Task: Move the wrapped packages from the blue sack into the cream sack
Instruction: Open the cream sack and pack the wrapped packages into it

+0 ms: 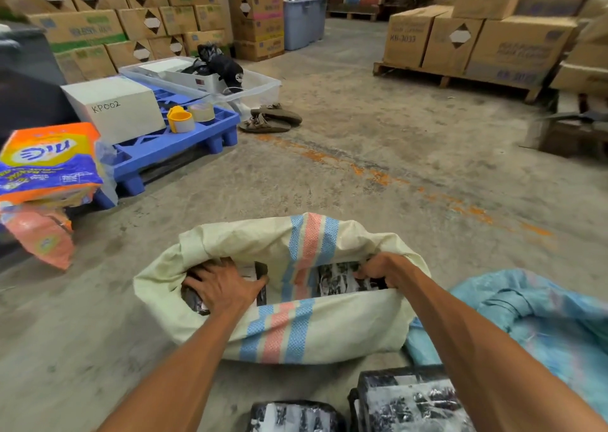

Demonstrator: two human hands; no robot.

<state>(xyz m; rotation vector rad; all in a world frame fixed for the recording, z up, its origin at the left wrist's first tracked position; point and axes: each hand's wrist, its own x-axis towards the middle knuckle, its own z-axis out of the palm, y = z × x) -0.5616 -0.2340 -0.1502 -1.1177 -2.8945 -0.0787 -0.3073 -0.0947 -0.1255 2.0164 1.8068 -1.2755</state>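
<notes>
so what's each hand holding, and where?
Left hand grips a wrapped package from above, inside the cream sack. Right hand pinches another package at its right edge.

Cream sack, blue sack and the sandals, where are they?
cream sack (296, 329): head view, front wall below the stripes.
blue sack (539, 313): head view, crumpled rim.
sandals (271, 119): head view, the pair's middle.
</notes>
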